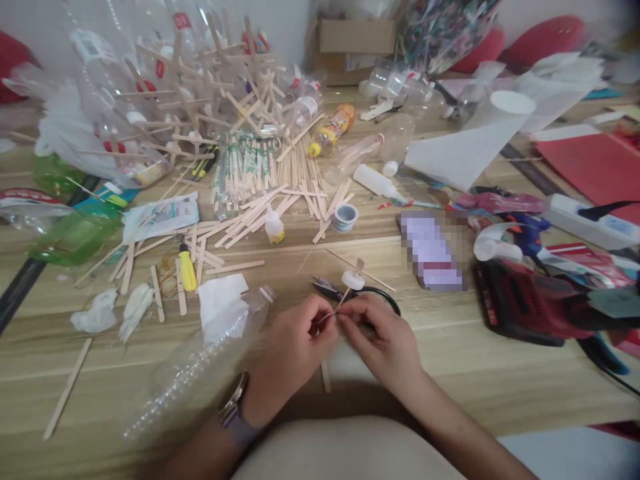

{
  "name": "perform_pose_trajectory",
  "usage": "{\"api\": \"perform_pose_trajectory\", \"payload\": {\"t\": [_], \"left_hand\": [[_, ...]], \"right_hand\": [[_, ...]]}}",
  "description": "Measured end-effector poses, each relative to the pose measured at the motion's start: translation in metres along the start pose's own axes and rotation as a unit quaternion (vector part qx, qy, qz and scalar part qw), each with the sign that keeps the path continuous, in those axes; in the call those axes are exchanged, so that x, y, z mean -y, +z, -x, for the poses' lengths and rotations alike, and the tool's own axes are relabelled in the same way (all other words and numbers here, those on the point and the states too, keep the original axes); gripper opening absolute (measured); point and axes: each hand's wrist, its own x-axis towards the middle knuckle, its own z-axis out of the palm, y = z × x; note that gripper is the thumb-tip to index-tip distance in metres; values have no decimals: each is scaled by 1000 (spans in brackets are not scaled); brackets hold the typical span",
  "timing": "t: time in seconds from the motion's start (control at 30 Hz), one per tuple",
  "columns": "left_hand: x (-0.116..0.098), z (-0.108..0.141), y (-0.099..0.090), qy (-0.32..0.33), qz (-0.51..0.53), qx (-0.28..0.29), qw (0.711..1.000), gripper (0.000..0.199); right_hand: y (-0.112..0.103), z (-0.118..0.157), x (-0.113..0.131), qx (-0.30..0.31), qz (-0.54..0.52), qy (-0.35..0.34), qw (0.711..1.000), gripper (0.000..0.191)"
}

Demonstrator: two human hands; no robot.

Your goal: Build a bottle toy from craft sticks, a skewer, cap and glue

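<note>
My left hand [303,340] and my right hand [385,337] meet fingertip to fingertip over the table, both pinched closed. Between them is a thin wooden stick [344,298] with a white bottle cap [353,280] and a small wooden piece at its upper end. A fine pale thread [326,317] runs from my left fingers to the stick's lower end, where my right fingers grip. Just behind the hands lie black-handled scissors [327,288], partly hidden. A thin skewer [373,274] lies beyond them. One craft stick [325,377] shows below my hands.
A clear plastic bottle [185,363] lies left of my hands, near a yellow-handled screwdriver [187,268]. A glue bottle [275,227] and a spool [345,217] stand ahead. To the right are a phone [433,250] and a red power tool [530,300]. Bottles and sticks crowd the back.
</note>
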Motion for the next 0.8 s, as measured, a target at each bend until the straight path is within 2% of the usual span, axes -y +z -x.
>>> {"api": "perform_pose_trajectory", "payload": {"t": [0.47, 0.63, 0.8], "left_hand": [[3, 6, 3, 20, -104, -25, 994, 8], [4, 9, 3, 29, -97, -33, 994, 11], [4, 9, 1, 43, -95, -28, 994, 12]], "right_hand": [[7, 7, 1, 22, -35, 21, 999, 9], [6, 7, 5, 39, -133, 106, 985, 10], [3, 1, 7, 55, -260, 207, 942, 22]]}}
